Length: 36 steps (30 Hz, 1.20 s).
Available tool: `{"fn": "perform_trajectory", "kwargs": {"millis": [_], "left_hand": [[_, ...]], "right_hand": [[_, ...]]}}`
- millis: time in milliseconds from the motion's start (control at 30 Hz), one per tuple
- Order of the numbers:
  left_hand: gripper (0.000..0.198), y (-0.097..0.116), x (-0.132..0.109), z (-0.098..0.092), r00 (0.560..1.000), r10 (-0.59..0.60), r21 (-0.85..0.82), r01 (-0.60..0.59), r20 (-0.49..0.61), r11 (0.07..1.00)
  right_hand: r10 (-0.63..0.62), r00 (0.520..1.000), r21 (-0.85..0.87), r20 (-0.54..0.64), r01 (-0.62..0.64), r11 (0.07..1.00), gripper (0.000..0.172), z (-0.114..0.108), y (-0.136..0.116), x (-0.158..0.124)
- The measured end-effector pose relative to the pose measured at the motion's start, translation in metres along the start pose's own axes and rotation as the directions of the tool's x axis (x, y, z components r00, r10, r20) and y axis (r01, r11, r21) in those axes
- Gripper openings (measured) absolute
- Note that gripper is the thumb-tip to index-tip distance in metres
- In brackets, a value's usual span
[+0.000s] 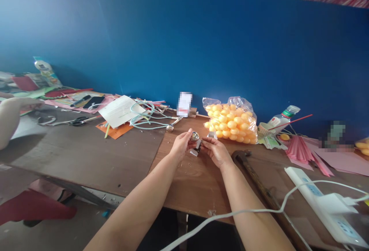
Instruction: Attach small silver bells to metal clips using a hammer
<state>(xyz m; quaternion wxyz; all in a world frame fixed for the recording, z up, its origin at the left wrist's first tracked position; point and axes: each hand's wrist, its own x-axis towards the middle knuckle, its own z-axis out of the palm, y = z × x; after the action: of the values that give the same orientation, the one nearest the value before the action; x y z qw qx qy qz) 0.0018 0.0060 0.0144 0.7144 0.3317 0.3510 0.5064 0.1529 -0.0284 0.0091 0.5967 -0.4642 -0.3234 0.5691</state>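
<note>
Near the middle of the brown table, my left hand [181,144] is closed, with a shiny silver ball [194,136] in its fingers. Just to its right, my right hand [216,150] is closed in a pinch, its fingertips almost meeting those of the left. A small white and black piece [195,151] shows between the two hands, too small to name. Whatever the right fingertips grip cannot be made out. Another small silver ball [170,128] lies on the table to the left of my hands.
A clear bag of orange balls [230,122] stands behind my right hand. A hammer [256,178] lies right of my forearm, beside a white power strip [323,205]. A white cable [219,217] crosses in front. Scissors [79,121] and another person's arm [11,116] are left.
</note>
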Motion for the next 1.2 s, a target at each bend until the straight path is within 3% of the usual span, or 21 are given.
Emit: {"fn": "perform_trajectory", "kwargs": {"millis": [133, 333, 600, 1033, 1200], "left_hand": [[0.04, 0.0, 0.0, 0.0, 1.0, -0.005, -0.005, 0.005, -0.001, 1.0], [0.037, 0.002, 0.0, 0.002, 1.0, -0.017, -0.006, 0.017, -0.006, 1.0], [0.038, 0.003, -0.001, 0.002, 1.0, -0.014, -0.003, 0.014, -0.002, 1.0], [0.04, 0.002, 0.0, 0.001, 1.0, -0.008, 0.002, 0.008, -0.006, 1.0], [0.04, 0.002, -0.001, 0.001, 1.0, -0.012, 0.01, 0.012, -0.011, 1.0]], "right_hand": [[0.015, 1.0, -0.067, 0.011, -0.014, 0.998, 0.03, 0.0, 0.001, -0.001], [-0.052, 0.997, -0.219, -0.063, 0.037, 0.975, 0.03, 0.0, 0.002, 0.0], [-0.025, 1.0, 0.002, 0.003, 0.025, 1.0, 0.03, 0.0, -0.005, -0.002], [-0.105, 0.994, 0.019, -0.034, 0.106, 0.994, 0.029, 0.001, -0.006, -0.001], [-0.062, 0.998, 0.044, -0.032, 0.063, 0.997, 0.029, 0.003, -0.009, -0.005]]}}
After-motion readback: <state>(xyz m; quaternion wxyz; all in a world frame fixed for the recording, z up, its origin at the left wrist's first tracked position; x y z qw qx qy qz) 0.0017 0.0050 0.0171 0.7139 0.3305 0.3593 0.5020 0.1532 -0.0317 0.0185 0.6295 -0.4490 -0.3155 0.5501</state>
